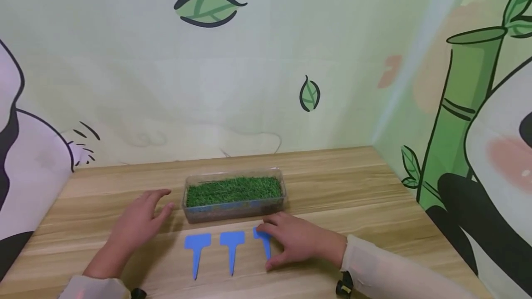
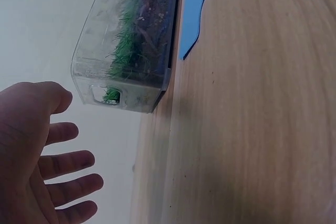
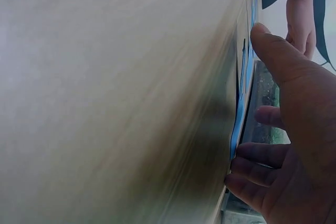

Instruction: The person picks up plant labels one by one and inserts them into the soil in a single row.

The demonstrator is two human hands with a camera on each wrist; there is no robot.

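Three blue T-shaped plant labels lie in a row on the wooden table: a left one (image 1: 197, 242), a middle one (image 1: 232, 238) and a right one (image 1: 266, 244). My right hand (image 1: 292, 238) reaches over the right label, partly covering its wide head. Its fingertips are at that head, and the thumb is spread apart near the pointed end. Behind the row stands a clear plastic box (image 1: 238, 215) holding green grass (image 1: 232, 191) over a dark layer. My left hand (image 1: 135, 221) is just left of the box, fingers loosely extended, with nothing in it.
The wooden tabletop (image 1: 332, 183) runs back to a pale green wall cloth (image 1: 137, 59) printed with leaves, bamboo and pandas. A thin cord (image 1: 279, 140) shows along the back wall above the table edge.
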